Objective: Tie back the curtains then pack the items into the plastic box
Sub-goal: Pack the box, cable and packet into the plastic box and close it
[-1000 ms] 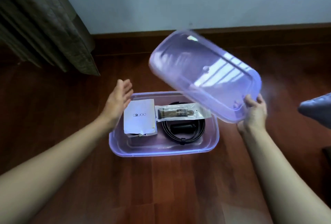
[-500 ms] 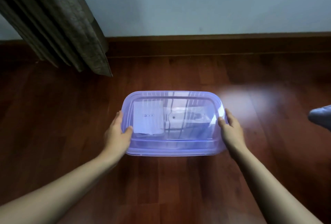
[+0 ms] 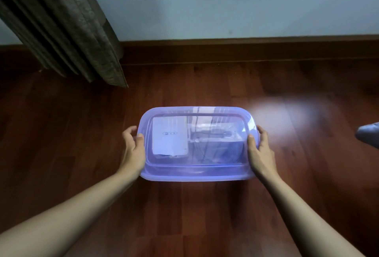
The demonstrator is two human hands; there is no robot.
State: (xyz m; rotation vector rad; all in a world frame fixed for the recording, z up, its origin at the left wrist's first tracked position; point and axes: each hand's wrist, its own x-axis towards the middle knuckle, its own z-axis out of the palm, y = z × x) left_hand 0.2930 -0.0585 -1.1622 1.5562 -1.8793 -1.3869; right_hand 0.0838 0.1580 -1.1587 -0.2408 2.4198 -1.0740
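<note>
The translucent purple plastic box [image 3: 196,174] stands on the wooden floor with its lid [image 3: 196,110] lying flat on top. Through the lid I see a white packet [image 3: 170,135] on the left and a clear bag [image 3: 213,133] with a dark item on the right, blurred by glare. My left hand [image 3: 133,150] holds the box's left end, with the thumb on the lid's edge and the fingers curled beside the rim. At the right end, my right hand [image 3: 259,152] holds it the same way, thumb on the lid. The brown curtain [image 3: 61,26] hangs at the upper left.
A dark wooden baseboard [image 3: 246,49] runs along the pale wall behind the box. A blue-grey object [image 3: 369,135] pokes in at the right edge. A bright patch of reflected light lies on the floor to the right of the box.
One second ago my right hand held the lid tilted above the open box. The lid came down onto the box, and both hands now hold its ends.
</note>
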